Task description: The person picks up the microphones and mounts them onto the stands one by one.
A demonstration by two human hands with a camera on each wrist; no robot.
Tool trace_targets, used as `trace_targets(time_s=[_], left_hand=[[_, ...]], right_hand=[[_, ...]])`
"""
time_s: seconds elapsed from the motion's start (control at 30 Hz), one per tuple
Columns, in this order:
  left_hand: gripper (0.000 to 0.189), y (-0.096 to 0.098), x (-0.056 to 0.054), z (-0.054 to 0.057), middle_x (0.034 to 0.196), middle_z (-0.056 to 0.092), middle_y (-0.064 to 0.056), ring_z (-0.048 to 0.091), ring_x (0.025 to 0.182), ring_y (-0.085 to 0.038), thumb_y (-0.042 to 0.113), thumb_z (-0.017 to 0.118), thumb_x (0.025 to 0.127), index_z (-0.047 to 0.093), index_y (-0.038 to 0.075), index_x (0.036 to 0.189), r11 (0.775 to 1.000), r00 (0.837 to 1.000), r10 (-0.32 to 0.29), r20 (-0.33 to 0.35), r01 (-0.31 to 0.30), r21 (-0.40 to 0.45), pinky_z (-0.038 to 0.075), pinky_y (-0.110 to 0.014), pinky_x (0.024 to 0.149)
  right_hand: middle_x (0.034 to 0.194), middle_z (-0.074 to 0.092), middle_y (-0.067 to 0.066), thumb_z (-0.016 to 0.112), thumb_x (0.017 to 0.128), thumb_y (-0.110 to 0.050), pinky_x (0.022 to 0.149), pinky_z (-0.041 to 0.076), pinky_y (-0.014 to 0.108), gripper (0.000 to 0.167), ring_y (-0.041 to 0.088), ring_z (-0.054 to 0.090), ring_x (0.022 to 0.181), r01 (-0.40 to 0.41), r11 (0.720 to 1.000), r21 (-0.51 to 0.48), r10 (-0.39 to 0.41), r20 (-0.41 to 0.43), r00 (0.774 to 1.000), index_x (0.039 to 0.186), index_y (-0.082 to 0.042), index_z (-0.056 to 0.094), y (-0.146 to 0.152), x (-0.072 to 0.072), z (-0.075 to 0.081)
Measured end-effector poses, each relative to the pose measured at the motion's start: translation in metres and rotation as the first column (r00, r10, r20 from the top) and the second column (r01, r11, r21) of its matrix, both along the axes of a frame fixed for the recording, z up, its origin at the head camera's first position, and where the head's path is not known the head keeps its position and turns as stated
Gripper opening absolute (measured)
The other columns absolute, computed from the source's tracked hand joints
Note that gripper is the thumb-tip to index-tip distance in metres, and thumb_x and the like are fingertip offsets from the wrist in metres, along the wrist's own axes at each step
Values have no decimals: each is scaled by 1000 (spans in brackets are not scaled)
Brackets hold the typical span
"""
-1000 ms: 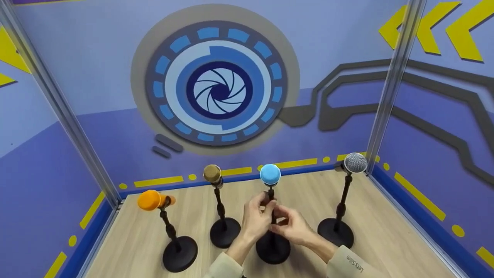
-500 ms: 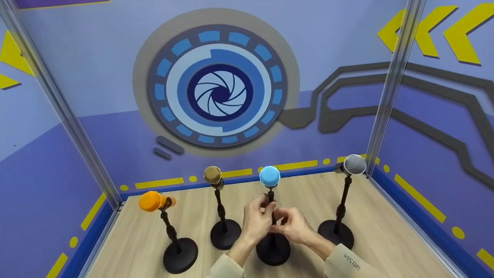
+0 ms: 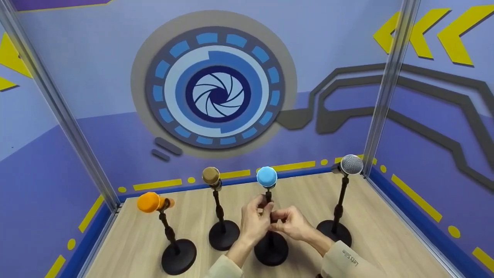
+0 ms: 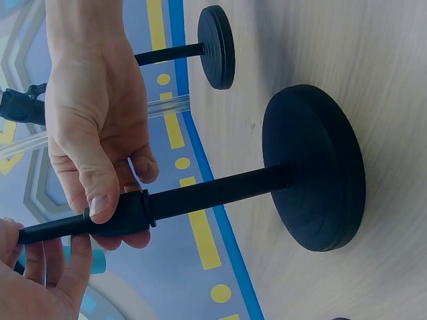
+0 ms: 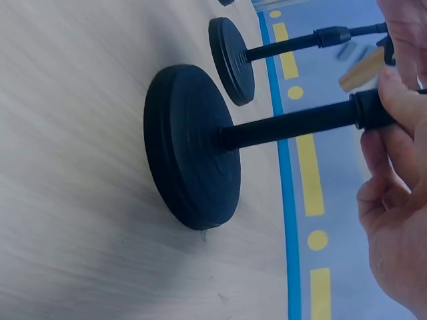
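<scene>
A microphone with a light blue foam-like head [image 3: 267, 176] sits on a black desk microphone stand [image 3: 271, 251] in front of me. My left hand [image 3: 254, 222] grips the stand's thin upper rod, just under the microphone. Lower down, my right hand [image 3: 296, 224] pinches the thick collar [image 4: 137, 212] of the stand between thumb and fingers. In the left wrist view the wider lower tube [image 4: 220, 193] runs from the collar to the round base [image 4: 320, 167], which stands on the table. The fingers cover part of the collar.
To the left are a gold-headed microphone [image 3: 211, 176] and an orange-headed microphone [image 3: 149, 202] on like stands. A silver mesh microphone [image 3: 351, 165] stands at the right. Printed panels [image 3: 328, 46] with metal posts [image 3: 389, 77] enclose the wooden table [image 3: 127, 235].
The head view has shifted slightly. Both hands keep their hold on the same stand, with little visible movement; the other microphones stay put.
</scene>
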State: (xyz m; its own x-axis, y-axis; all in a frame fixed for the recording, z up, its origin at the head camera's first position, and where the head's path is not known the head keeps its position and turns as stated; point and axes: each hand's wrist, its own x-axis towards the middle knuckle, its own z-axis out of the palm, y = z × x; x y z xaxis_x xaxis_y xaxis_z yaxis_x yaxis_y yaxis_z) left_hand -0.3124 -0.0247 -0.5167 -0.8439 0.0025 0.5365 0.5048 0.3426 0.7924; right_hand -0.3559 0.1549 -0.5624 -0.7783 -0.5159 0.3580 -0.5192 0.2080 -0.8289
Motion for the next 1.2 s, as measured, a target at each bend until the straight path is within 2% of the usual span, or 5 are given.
trace_targets(time_s=[0.33, 0.57, 0.8, 0.93, 1.2], left_hand=[[5, 1, 0, -3, 95, 81, -4, 80, 93, -18, 15, 79, 105, 81, 14, 101, 999, 999, 31, -9, -31, -7, 65, -28, 79], [10, -5, 10, -15, 97, 76, 0, 75, 90, -16, 26, 75, 108, 77, 16, 109, 969, 982, 91, -166, -126, -214, 63, -30, 79], [22, -22, 22, -45, 109, 76, 0, 71, 96, -19, 33, 76, 107, 76, 17, 122, 869, 953, 104, -284, -226, -440, 59, -33, 79], [26, -33, 26, -65, 113, 75, 0, 69, 98, -21, 33, 77, 105, 77, 17, 125, 790, 949, 96, -302, -257, -557, 60, -36, 82], [38, -38, 32, -89, 122, 66, -4, 61, 109, -27, 48, 67, 108, 73, 19, 132, 541, 969, 103, -226, -245, -804, 56, -48, 86]], right_hand=[[103, 87, 8, 87, 97, -17, 72, 47, 20, 15, 2, 71, 90, 65, 997, 50, -63, -46, 997, 112, -16, 88, -2, 5, -3], [108, 87, 0, 85, 94, -16, 79, 61, 29, 23, 13, 79, 96, 205, 966, 160, -151, -298, 943, 117, -19, 84, -1, 17, -7], [112, 84, -1, 89, 96, -29, 78, 63, 34, 29, 16, 78, 96, 350, 909, 225, -187, -530, 827, 123, -21, 81, 8, 30, -10], [108, 80, 1, 91, 94, -34, 74, 61, 33, 36, 21, 76, 95, 386, 875, 291, -186, -534, 825, 121, -15, 80, 12, 33, -17], [110, 75, 3, 88, 92, -45, 73, 62, 38, 45, 23, 74, 96, 382, 807, 450, -123, -505, 854, 124, -15, 77, 12, 39, -32]])
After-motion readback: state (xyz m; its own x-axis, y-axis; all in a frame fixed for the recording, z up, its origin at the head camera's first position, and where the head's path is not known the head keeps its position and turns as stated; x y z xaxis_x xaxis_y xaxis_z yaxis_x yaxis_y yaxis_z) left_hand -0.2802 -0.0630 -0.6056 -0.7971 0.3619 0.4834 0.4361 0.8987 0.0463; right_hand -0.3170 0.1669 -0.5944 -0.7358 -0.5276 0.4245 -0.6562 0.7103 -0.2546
